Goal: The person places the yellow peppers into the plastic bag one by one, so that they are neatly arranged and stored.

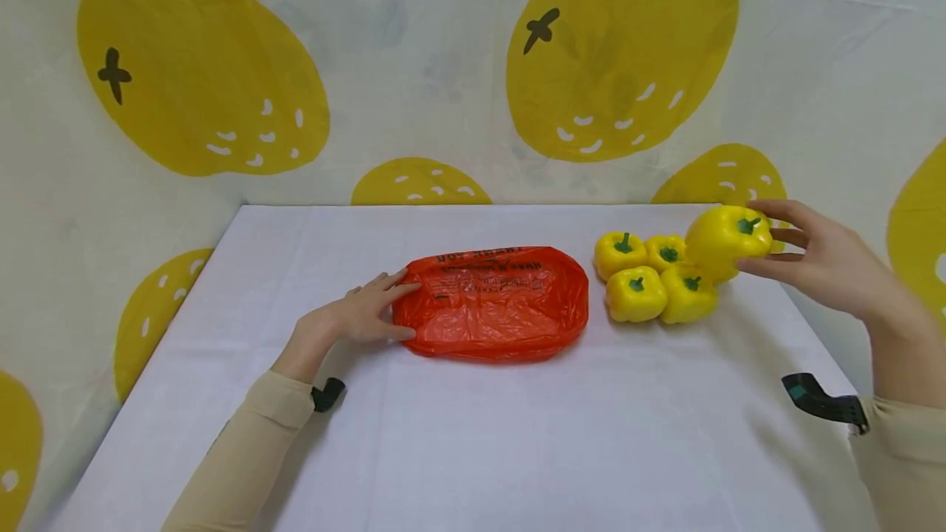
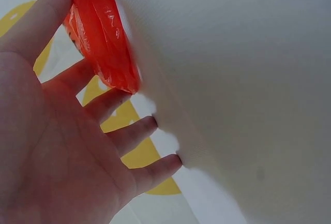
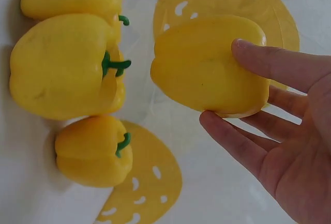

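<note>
A red plastic bag with dark print lies in the middle of the white table. At its left end, my left hand touches it with spread fingers; in the left wrist view the thumb and nearest fingers meet the red plastic while other fingertips reach the tabletop. To the right, my right hand holds a yellow bell pepper between thumb and fingers, raised above the table. Several more yellow bell peppers with green stems stand grouped just left of it. The right wrist view shows the held pepper apart from those.
The white table stretches in front of the bag and peppers. Behind it hangs a pale cloth printed with large yellow fruit shapes. Dark straps with small cameras sit on both sleeved wrists.
</note>
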Motion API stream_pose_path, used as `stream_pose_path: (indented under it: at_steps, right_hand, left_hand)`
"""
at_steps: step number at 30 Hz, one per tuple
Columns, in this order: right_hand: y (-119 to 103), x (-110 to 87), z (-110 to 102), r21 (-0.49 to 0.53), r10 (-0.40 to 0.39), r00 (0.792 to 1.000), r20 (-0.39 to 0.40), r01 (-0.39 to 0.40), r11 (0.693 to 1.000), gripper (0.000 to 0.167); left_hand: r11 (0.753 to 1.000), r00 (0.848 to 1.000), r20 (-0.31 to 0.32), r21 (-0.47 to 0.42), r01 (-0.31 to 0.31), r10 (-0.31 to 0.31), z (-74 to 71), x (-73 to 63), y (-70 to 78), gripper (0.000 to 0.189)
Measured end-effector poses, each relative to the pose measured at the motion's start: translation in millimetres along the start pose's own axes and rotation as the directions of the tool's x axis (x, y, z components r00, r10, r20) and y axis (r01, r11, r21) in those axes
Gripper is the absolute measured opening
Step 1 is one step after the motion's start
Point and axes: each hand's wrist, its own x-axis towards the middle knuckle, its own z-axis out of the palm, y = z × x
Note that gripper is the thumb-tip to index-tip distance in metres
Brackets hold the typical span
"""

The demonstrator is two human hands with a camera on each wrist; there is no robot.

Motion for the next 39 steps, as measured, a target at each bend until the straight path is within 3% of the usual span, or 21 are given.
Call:
stream_pose_path:
  at_steps: [11,20,27,39]
  right_hand:
    - [-22.5,13.8,11.8,0.011,-0.078,0.995,0.064,0.078,0.997,0.085]
    - [-38.9,24.4,30.1,0.022,-0.164,0.984,0.066,0.163,0.986,0.078]
    - [-57.5,33.2,46.2,-0.034,-0.186,0.979,0.078,0.189,0.981,0.078]
    - [-84.4,46.8,70.8,0.044,-0.213,0.969,0.124,0.209,0.977,0.075]
  left_hand:
    - [1.0,1.0,0.005,-0.002,0.004,-0.004,2.2,2.1,-0.5,0.088]
    - [1.0,1.0,0.002,-0.003,0.005,-0.005,2.4,0.9,0.1,0.088]
    - [1.0,1.0,0.002,-0.004,0.013,-0.013,1.0,-0.6,-0.3,0.087]
    - [1.0,1.0,0.0,-0.004,0.006,-0.006,1.4,0.4,-1.2,0.087]
